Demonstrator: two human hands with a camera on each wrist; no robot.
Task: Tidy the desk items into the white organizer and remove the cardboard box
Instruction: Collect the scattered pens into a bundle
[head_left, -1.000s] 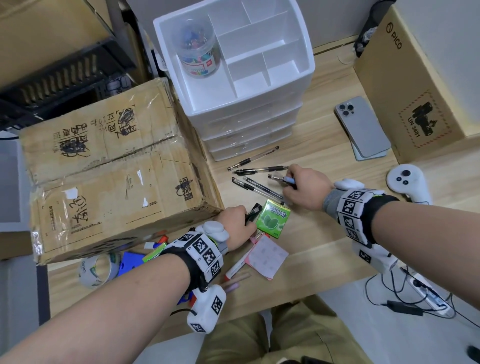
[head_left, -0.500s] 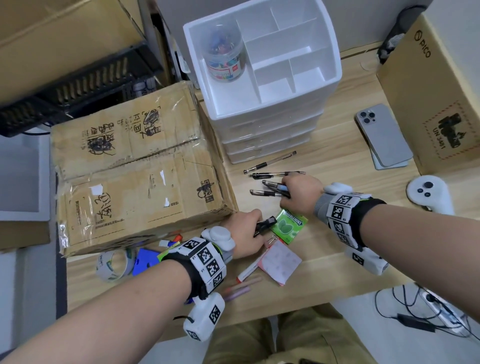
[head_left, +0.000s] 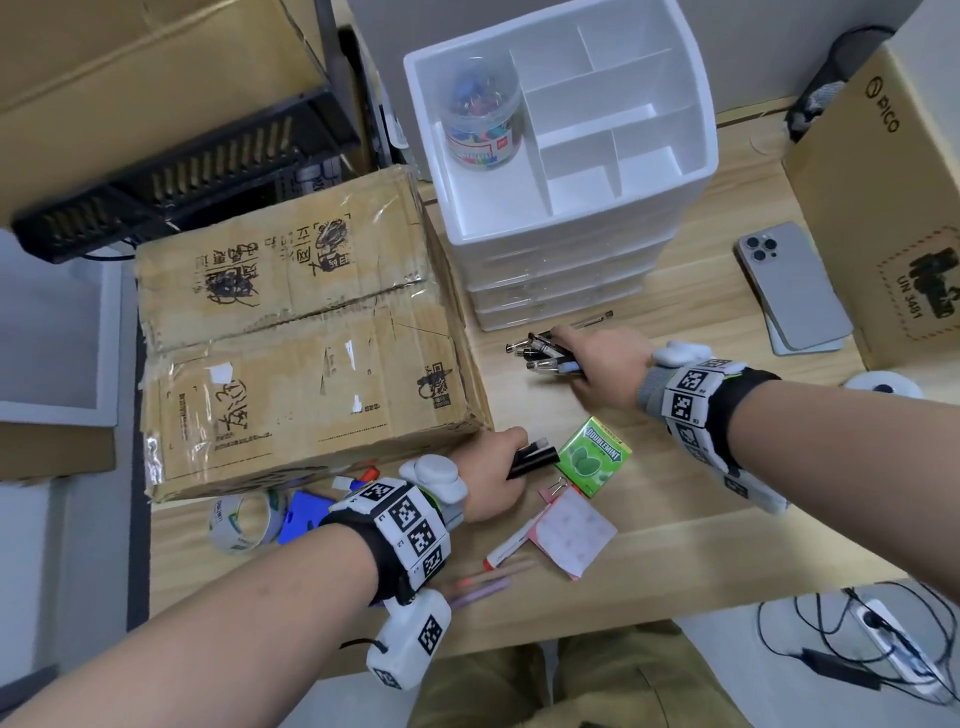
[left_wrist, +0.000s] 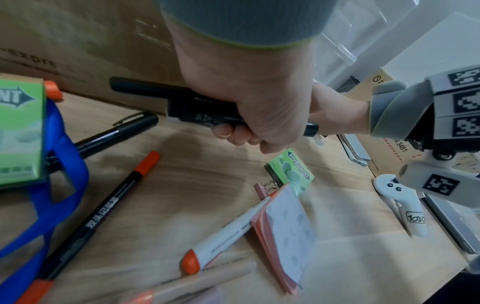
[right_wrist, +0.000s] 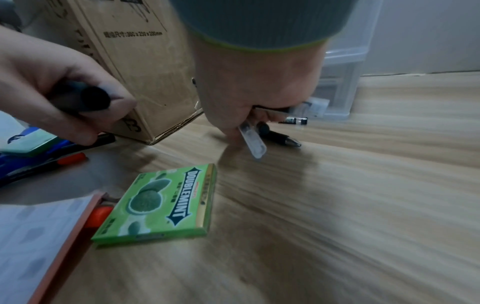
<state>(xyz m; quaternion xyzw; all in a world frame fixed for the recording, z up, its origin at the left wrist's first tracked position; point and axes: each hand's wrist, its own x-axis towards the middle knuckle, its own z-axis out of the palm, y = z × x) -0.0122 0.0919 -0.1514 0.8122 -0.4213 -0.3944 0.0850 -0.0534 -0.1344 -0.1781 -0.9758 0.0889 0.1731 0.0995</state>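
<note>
Pens (head_left: 545, 351): a loose bundle, several dark barrels and one clear one, low over the desk just in front of the organizer's drawers; one more pen (head_left: 592, 318) lies apart against the drawer base.
Right hand (head_left: 605, 364): fingers curled round the bundle, tips pointing left.
Handling, pens: light, stiff, smooth; likely to slide past one another, so best gripped mid-barrel with ends aligned.
Black markers (head_left: 532, 457): thick, capped; clenched in the left hand (head_left: 488, 473) beside the cardboard box corner.
White organizer (head_left: 675, 171): top tray divided into compartments; a jar of coloured clips (head_left: 483, 124) stands in the left one, the rest show nothing inside.
Cardboard box (head_left: 291, 332): large, taped, worn, touching the organizer's left side; probably needs both hands, taken at opposite lower edges.
Loose items: green gum pack (head_left: 595, 457), pink sticky notes (head_left: 571, 532), orange-capped marker (left_wrist: 223, 232), tape roll (head_left: 241, 519).
Desk (head_left: 675, 545): light wood.
</note>
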